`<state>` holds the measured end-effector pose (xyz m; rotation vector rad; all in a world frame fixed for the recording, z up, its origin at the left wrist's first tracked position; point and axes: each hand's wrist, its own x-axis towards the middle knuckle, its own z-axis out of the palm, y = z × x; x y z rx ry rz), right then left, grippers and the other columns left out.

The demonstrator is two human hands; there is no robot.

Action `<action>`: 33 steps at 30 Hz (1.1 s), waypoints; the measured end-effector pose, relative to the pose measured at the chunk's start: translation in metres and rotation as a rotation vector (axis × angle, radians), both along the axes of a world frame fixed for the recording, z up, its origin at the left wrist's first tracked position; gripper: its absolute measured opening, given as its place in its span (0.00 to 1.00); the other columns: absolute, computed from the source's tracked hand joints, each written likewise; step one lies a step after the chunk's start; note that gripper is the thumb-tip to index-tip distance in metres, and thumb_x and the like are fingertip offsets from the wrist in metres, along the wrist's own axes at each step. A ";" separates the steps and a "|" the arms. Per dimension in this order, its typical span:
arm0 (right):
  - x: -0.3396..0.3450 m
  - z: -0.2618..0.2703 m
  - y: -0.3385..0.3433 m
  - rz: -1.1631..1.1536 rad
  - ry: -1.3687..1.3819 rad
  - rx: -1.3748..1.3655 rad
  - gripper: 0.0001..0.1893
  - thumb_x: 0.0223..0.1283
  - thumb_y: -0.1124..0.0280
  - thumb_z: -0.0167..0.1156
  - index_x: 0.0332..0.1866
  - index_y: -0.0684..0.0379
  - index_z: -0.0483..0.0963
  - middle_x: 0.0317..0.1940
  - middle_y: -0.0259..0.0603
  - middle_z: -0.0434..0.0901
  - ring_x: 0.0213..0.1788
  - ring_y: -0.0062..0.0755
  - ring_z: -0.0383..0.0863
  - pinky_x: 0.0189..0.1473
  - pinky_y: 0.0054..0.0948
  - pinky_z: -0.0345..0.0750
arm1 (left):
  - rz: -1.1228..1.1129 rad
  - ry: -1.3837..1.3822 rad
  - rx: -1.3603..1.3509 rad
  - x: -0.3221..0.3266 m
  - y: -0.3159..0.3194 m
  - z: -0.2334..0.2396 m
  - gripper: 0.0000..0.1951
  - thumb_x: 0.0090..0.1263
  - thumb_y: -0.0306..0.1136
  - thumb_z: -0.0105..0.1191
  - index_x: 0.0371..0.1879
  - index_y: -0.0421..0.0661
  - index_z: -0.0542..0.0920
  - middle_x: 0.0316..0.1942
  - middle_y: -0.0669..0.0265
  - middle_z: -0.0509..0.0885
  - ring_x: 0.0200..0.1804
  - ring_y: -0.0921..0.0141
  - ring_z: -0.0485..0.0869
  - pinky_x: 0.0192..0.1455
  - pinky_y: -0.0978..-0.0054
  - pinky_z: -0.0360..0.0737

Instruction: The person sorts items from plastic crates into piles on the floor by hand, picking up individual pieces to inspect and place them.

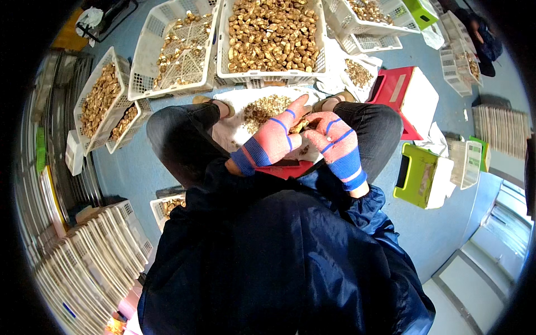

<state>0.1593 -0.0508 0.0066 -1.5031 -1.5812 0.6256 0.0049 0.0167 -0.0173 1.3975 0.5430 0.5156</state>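
My left hand (274, 138), in a pink glove with blue bands, grips a small yellowish-brown piece, seemingly a mushroom (299, 127). Beside it my right hand (335, 136), gloved alike, has its fingers curled close against the piece. Something dark shows between the two hands; whether my right fingers hold a small tool is hidden. Under both hands a white sheet (226, 136) lies between my bent legs. On it is a heap of brown and cream trimmings (268, 108).
Straight ahead stands a white plastic crate (272, 74) full of brown mushrooms (272, 37). Left of it, another crate (140, 81) holds scattered pieces. A red stool (393, 94) and a green stool (412, 176) are at my right. Stacked trays (96, 243) stand at lower left. A person (488, 42) is at far right.
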 end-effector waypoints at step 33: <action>0.017 -0.001 -0.010 -0.076 0.701 -0.354 0.13 0.56 0.69 0.59 0.21 0.60 0.66 0.28 0.37 0.78 0.30 0.17 0.71 0.32 0.17 0.67 | 0.175 0.383 0.528 -0.003 -0.014 0.021 0.13 0.60 0.26 0.54 0.44 0.44 0.76 0.37 0.56 0.81 0.38 0.61 0.81 0.40 0.71 0.77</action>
